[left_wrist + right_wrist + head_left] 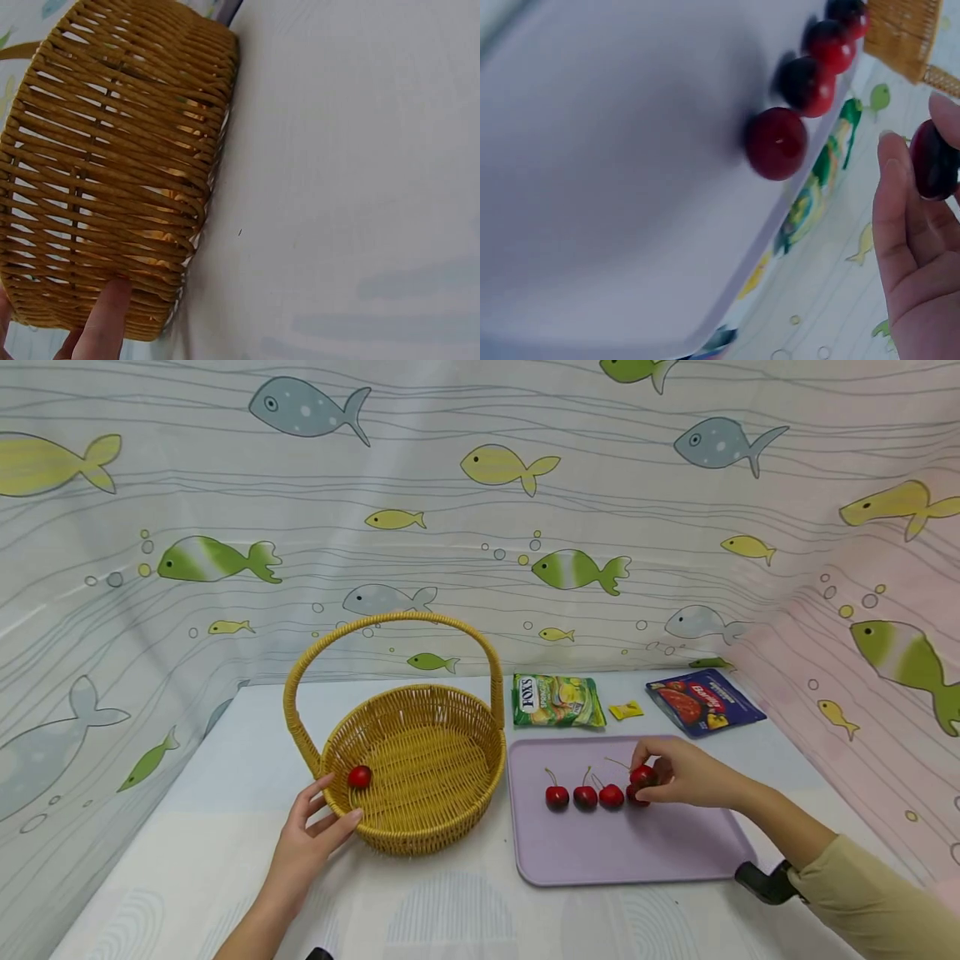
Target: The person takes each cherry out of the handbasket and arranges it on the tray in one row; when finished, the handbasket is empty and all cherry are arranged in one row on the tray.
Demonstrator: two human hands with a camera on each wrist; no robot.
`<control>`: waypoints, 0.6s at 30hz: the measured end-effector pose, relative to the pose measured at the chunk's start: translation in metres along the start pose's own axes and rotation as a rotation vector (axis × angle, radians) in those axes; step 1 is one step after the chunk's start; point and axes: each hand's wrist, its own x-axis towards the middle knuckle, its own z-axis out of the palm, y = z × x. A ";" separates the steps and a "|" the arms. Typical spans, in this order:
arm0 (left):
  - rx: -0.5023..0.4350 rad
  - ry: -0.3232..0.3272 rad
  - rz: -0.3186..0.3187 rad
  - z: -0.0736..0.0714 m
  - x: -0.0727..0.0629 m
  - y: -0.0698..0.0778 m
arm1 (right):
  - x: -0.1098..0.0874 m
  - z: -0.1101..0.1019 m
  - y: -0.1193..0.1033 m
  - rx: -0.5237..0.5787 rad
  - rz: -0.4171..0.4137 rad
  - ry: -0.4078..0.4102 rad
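My right hand (678,774) pinches a dark red cherry (932,161) between thumb and fingertips, above a lilac tray (600,860). Several more cherries lie in a row on that tray, among them a stemmed cherry (557,798) at the left end and a round cherry (776,144) nearest the hand. On the left stands a yellow-brown wicker basket (427,768) with a tall arched handle. One cherry (360,777) sits inside it, at the left. My left hand (303,843) touches the basket's front left side with spread fingers; its thumb (109,319) rests against the outer weave.
Behind the tray lie a green Fox's candy bag (558,701), a small yellow packet (626,710) and a dark blue pouch (705,702). A fish-patterned curtain (480,527) rises behind the white tabletop (450,910).
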 end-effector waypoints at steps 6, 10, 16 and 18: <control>-0.008 0.001 -0.003 0.000 0.001 0.001 | -0.020 0.002 0.017 -0.044 -0.109 0.089; -0.008 0.001 -0.010 0.000 0.001 0.001 | -0.028 0.002 0.025 -0.058 -0.045 0.093; -0.003 0.000 -0.012 0.000 0.000 0.002 | -0.031 0.002 0.038 -0.095 0.082 0.047; -0.003 -0.002 -0.012 0.000 0.000 0.002 | -0.030 0.002 0.041 -0.104 0.111 0.020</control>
